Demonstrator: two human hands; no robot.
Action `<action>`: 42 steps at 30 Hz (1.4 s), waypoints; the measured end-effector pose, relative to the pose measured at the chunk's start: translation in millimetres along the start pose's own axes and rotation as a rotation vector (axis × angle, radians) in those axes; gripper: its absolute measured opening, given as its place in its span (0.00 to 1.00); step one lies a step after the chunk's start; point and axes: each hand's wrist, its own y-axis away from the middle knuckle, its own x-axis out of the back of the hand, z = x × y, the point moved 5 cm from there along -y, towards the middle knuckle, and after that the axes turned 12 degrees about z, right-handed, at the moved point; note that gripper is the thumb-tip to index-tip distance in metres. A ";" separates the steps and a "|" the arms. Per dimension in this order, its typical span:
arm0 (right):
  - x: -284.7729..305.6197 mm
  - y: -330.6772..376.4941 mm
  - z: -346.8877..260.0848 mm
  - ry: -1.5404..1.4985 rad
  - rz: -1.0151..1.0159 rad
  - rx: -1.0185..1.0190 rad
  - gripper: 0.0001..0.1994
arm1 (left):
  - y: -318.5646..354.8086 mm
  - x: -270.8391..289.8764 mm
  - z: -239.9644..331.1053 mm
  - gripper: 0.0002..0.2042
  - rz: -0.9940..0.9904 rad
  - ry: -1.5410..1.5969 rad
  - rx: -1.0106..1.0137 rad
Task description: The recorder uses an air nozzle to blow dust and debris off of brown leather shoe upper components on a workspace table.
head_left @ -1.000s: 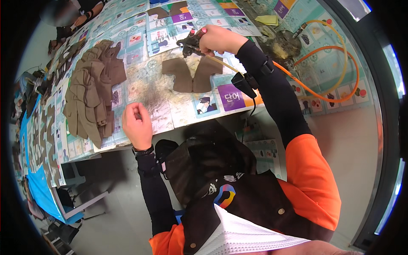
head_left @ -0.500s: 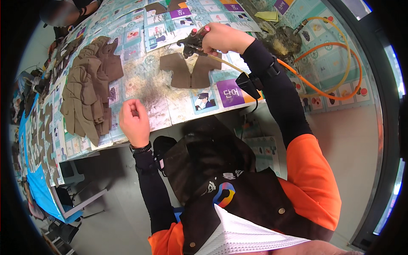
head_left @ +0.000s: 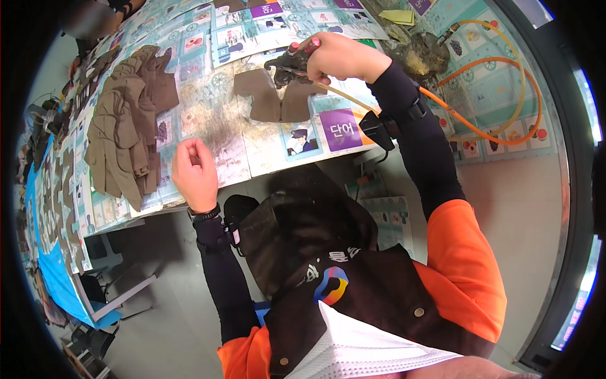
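Note:
My right hand (head_left: 344, 58) grips a dark spray gun (head_left: 291, 66) with red knobs, held above the far part of a brown cut piece (head_left: 268, 104). That piece lies flat on the table, with a notch at its far edge partly hidden by the gun. A yellow hose and an orange hose run off to the right from about my right hand and forearm. My left hand (head_left: 196, 177) hovers by the table's near edge, fingers loosely curled in, with nothing seen in them. Left of it lies a heaped pile of brown pieces (head_left: 123, 126).
Printed sheets with pictures cover the stained table (head_left: 218, 142). A crusted, dirty lump (head_left: 426, 55) sits near the coiled orange hose (head_left: 533, 95), beside yellow paper (head_left: 398, 17). More brown pieces (head_left: 68, 208) lie along the far left. Another person's arm (head_left: 129, 7) shows at the upper left.
The spray gun and my right hand have shifted slightly rightward over the brown piece. My left hand stays curled near the edge. The whole view has tilted a little.

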 end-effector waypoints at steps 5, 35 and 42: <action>-2.3 7.0 0.8 0.083 -0.029 0.027 0.04 | -0.4 -1.0 -2.2 0.04 -0.006 -0.006 0.009; -7.7 58.4 0.3 -0.137 0.036 0.035 0.16 | -0.1 -1.1 -2.5 0.05 -0.014 -0.008 0.045; -14.7 65.7 5.6 -0.055 -0.030 0.059 0.21 | -0.8 -0.5 -2.2 0.04 -0.018 -0.008 0.038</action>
